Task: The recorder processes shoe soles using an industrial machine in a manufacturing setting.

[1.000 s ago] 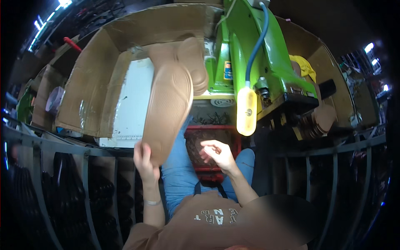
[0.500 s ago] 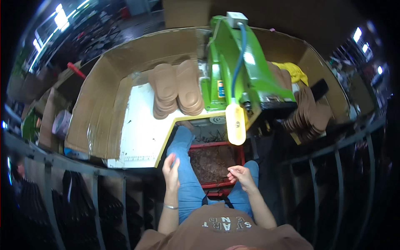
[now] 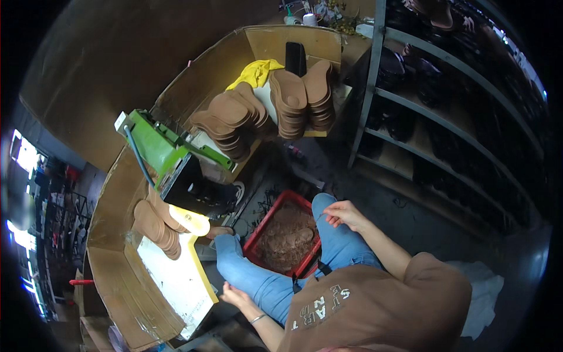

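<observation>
My left hand hovers beside my left thigh, next to the front edge of the white worktop, its fingers loosely stretched and empty. Over my right knee is my right hand, thumb and fingers drawn together; anything between them is too small to make out. On the worktop's left part lie stacks of brown insoles. More piled brown insoles stand on the far right part. Between these stacks rises a green machine with a blue cable and a lit yellow-white lamp.
A red crate with brown scraps sits on the floor between my legs. Bent cardboard walls surround the worktop. A yellow cloth and a black flat object lie behind the right stacks. Metal racks with dark items stand at right.
The view has swung to the right, so the machine appears farther left and the right-hand stacks and rack come into sight. My left hand has lowered beside the thigh; my right hand stays near the right knee.
</observation>
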The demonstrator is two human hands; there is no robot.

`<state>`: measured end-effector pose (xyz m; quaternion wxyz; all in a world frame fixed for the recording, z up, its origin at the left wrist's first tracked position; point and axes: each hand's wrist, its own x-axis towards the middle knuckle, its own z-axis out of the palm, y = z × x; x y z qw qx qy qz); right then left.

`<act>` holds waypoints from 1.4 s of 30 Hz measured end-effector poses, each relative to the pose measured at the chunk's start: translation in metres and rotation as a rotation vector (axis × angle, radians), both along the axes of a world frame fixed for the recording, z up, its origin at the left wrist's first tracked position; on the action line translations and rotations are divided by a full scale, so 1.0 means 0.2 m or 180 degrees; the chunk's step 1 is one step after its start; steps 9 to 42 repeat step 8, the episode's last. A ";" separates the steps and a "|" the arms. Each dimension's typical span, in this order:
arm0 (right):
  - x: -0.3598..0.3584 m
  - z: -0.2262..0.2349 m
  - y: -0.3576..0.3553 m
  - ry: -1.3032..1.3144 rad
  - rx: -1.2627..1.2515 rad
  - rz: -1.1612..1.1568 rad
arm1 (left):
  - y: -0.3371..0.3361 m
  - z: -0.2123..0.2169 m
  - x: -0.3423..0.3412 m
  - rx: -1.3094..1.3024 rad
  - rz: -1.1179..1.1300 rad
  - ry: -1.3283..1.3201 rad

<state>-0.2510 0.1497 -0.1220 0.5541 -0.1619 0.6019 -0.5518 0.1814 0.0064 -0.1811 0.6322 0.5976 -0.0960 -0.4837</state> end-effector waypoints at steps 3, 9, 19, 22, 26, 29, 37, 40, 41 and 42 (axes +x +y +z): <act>-0.25 0.05 0.02 0.0332 -0.0382 -0.0580 | 0.05 0.07 -0.46 -0.0874 -0.1246 -0.1493; -0.69 0.34 -0.16 0.1051 -0.1093 -0.1343 | -0.12 0.48 -1.34 -0.1830 -0.2903 -0.1477; -0.69 0.34 -0.16 0.1051 -0.1093 -0.1343 | -0.12 0.48 -1.34 -0.1830 -0.2903 -0.1477; -0.69 0.34 -0.16 0.1051 -0.1093 -0.1343 | -0.12 0.48 -1.34 -0.1830 -0.2903 -0.1477; -0.69 0.34 -0.16 0.1051 -0.1093 -0.1343 | -0.12 0.48 -1.34 -0.1830 -0.2903 -0.1477; -0.69 0.34 -0.16 0.1051 -0.1093 -0.1343 | -0.12 0.48 -1.34 -0.1830 -0.2903 -0.1477; -0.69 0.34 -0.16 0.1051 -0.1093 -0.1343 | -0.12 0.48 -1.34 -0.1830 -0.2903 -0.1477; -0.69 0.34 -0.16 0.1051 -0.1093 -0.1343 | -0.12 0.48 -1.34 -0.1830 -0.2903 -0.1477; -0.69 0.34 -0.16 0.1051 -0.1093 -0.1343 | -0.12 0.48 -1.34 -0.1830 -0.2903 -0.1477; -0.69 0.34 -0.16 0.1051 -0.1093 -0.1343 | -0.12 0.48 -1.34 -0.1830 -0.2903 -0.1477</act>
